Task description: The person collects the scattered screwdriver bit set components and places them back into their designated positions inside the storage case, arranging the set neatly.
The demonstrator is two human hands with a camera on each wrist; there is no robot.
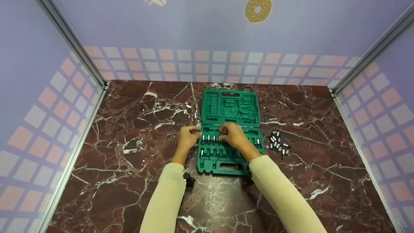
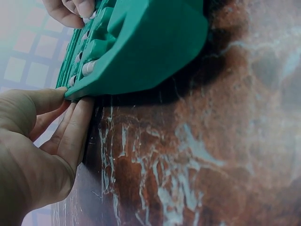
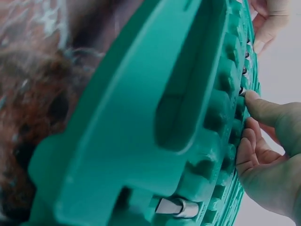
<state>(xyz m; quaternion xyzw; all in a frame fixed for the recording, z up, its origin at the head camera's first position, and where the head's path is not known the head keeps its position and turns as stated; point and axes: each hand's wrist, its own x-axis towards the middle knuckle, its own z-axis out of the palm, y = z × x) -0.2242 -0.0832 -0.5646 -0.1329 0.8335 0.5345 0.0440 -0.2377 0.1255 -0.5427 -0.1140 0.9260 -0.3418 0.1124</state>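
A green tool case point(image 1: 210, 161) lies unfolded flat, its lid point(image 1: 231, 110) at the back. My left hand point(image 1: 187, 137) grips the case's left rim, thumb on top and fingers underneath, as the left wrist view shows. With thumb and fingers, my right hand point(image 1: 234, 134) pinches a small bit socket point(image 3: 242, 91) at a slot in the upper row; the fingers partly hide it. Left of it, several bit sockets point(image 1: 208, 139) stand in that row. One bit socket point(image 1: 202, 152) sits at the lower row's left end. A flat-bladed bit socket point(image 3: 178, 207) is seated near the carrying handle.
To the right of the case, several loose bit sockets point(image 1: 275, 139) lie in a pile on the dark red marbled tabletop point(image 1: 136, 187). Another bit socket point(image 1: 258, 141) stands at the upper row's right end. Patterned walls point(image 1: 207, 32) enclose the back and both sides.
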